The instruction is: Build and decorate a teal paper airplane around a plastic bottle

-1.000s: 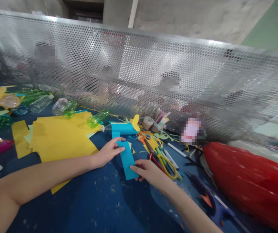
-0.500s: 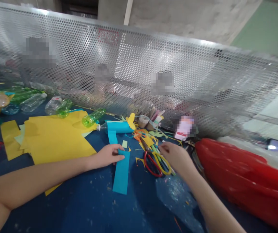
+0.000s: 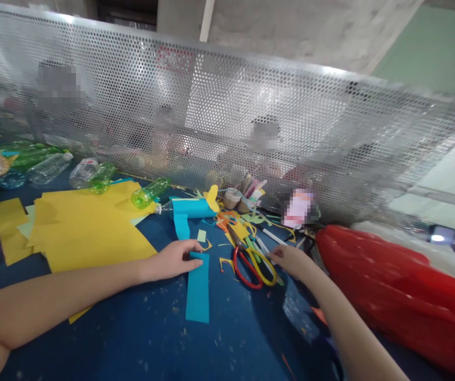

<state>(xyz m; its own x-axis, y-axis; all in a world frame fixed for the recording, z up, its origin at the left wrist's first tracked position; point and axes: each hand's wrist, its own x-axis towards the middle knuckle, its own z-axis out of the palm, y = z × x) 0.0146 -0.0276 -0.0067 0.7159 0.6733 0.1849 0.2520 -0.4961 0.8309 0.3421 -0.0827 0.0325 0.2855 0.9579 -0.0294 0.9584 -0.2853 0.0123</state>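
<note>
- Right hand (image 3: 293, 260) has left the near end of the blue paper strip (image 3: 198, 288), where it lay a second ago, and has come down low over the tabletop (image 3: 132, 338) beside the scissors.
- Strip has swung round since then; it now lies flat, pointing almost straight towards the wearer.
- Left hand (image 3: 174, 260): fingers loosely curled, with thumb and fingertips on the far end of the strip. Whether that end is pinched or only pressed flat cannot be told.
- Right hand: fingers loosely extended, with nothing in its grasp. Its fingertips are just beside the yellow-handled scissors (image 3: 265, 264); contact cannot be confirmed.
- Red-handled scissors (image 3: 247, 267) lie against the yellow-handled pair, between the strip and the right hand.
- Blue-wrapped bottle (image 3: 191, 207), with a yellow propeller shape at one end, lies beyond the strip, a loose blue tail hanging from it.
- Yellow paper sheets (image 3: 92, 233) are spread left of the left hand; a green plastic bottle (image 3: 150, 192) rests at their far edge.
- Coloured paper offcuts are scattered round the scissors.
- Red plastic bag (image 3: 394, 296) fills the right side of the tabletop.
- Perforated metal screen (image 3: 227, 121) runs along the far edge.
</note>
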